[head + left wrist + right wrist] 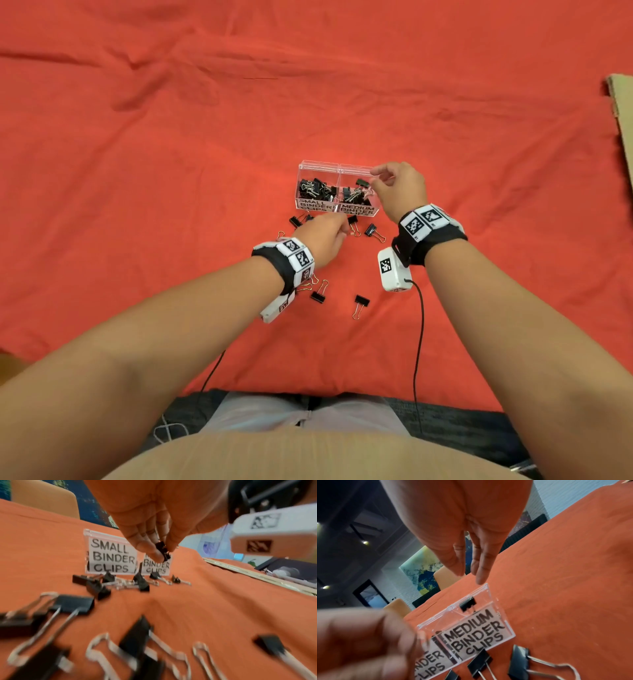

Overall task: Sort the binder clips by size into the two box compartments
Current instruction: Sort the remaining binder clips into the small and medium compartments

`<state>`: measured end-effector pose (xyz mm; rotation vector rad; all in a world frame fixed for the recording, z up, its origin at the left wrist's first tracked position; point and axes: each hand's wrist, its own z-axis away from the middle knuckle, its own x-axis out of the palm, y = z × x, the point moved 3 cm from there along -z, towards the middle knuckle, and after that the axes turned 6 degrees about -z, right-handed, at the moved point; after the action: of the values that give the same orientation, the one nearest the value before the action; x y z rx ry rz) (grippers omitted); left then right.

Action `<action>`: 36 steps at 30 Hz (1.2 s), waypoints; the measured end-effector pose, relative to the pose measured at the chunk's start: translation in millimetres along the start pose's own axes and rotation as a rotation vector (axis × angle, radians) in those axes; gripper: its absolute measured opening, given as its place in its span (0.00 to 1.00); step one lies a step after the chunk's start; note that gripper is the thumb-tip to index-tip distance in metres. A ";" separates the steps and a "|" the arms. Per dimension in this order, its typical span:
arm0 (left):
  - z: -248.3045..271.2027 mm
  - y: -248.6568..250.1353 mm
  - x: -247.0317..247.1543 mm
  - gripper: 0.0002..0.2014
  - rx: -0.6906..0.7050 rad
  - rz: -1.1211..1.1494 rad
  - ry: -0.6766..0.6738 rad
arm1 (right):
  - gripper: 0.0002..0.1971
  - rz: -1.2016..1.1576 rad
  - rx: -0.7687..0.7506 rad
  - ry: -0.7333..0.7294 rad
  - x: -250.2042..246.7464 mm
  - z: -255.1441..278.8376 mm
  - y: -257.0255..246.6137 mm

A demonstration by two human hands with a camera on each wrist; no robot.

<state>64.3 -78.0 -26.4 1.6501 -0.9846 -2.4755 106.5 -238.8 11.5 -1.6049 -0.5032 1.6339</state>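
A clear two-compartment box stands on the red cloth, its left half labelled SMALL BINDER CLIPS and its right half MEDIUM BINDER CLIPS. Both halves hold black clips. My right hand hovers over the medium compartment with straight, parted fingers. Below them a black clip is loose in the air at the compartment's rim. My left hand is just in front of the box. Its thumb and fingers pinch a small black clip.
Several loose clips lie on the cloth in front of the box and nearer me, some under my left wrist. A cardboard sheet lies at the right edge. Cables trail from both wrists.
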 end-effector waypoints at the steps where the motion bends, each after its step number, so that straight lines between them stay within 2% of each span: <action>1: -5.8 2.2 -8.3 0.05 -0.001 0.028 0.035 | 0.07 0.012 0.003 0.020 -3.1 1.4 2.5; 4: -26.8 9.8 -32.2 0.05 -0.013 0.074 0.137 | 0.09 0.018 0.068 0.037 -8.6 9.8 18.5; 7: -48.8 17.2 -48.8 0.06 -0.021 0.066 0.176 | 0.08 0.077 0.170 -0.043 -0.7 24.0 40.4; 11: -70.1 20.9 -49.3 0.09 -0.026 -0.001 0.111 | 0.11 0.163 0.162 -0.223 20.2 44.1 59.3; 15: -71.6 18.7 -41.4 0.14 -0.020 -0.037 0.043 | 0.17 0.233 0.117 -0.227 34.9 51.1 68.3; 20: -34.6 22.9 -33.1 0.12 0.049 -0.056 0.050 | 0.16 0.247 0.083 -0.189 43.6 54.0 64.5; 23: 3.1 19.1 -15.1 0.08 0.084 -0.096 -0.023 | 0.12 0.215 0.045 -0.201 44.2 58.3 63.7; 25: 26.1 9.3 1.7 0.07 0.055 -0.161 -0.100 | 0.10 0.142 0.054 -0.192 40.4 62.7 63.2; 28: 50.6 -4.8 23.1 0.09 -0.015 -0.254 -0.228 | 0.05 0.031 0.160 -0.217 33.7 73.3 66.6; 30: 61.3 -10.5 32.7 0.12 -0.027 -0.289 -0.268 | 0.05 -0.033 0.240 -0.264 32.3 80.9 74.8; 33: 70.6 -12.7 42.1 0.17 -0.019 -0.313 -0.266 | 0.09 -0.214 0.391 -0.334 33.4 96.7 87.1; 36: 74.7 -9.1 46.5 0.17 -0.017 -0.305 -0.241 | 0.13 -0.239 0.390 -0.375 33.0 109.8 91.2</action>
<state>-15.8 -49.6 -51.0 1.6339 -0.7730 -2.9275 -18.8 -244.9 -64.3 -0.9225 -0.5055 1.7255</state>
